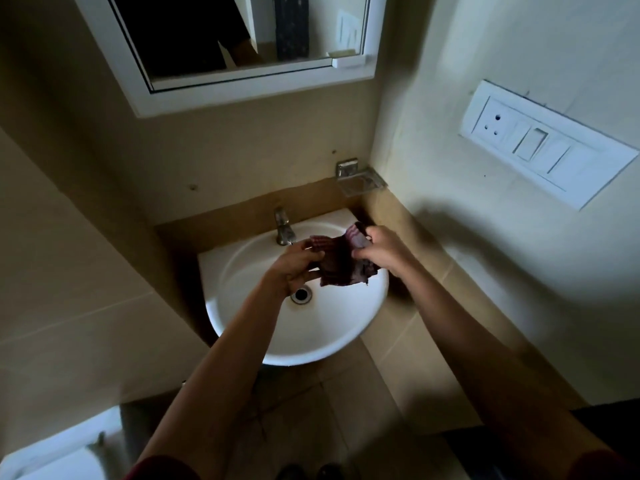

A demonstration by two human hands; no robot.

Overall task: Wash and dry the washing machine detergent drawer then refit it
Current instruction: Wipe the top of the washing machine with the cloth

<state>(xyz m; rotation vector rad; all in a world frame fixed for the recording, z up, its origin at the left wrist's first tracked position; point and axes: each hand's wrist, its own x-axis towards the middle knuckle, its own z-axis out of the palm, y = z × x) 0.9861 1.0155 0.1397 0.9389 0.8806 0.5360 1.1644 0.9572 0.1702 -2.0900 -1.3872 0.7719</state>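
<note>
We grip a dark red cloth (337,261) with left hand (294,265) and right hand (382,249), over the white basin (304,341), near the tap (284,228).

no readable text, label or number anywhere in view.

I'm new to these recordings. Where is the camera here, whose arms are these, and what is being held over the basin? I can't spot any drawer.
There is no machine here. A person wears one camera on the head, so this single picture looks down along their own bare arms. The left hand and the right hand both grip a dark red checked cloth, held above a white wash basin with a tap and a drain. On the walls are a mirror, a metal soap dish and a switch panel. The detergent drawer is not in view.
</note>
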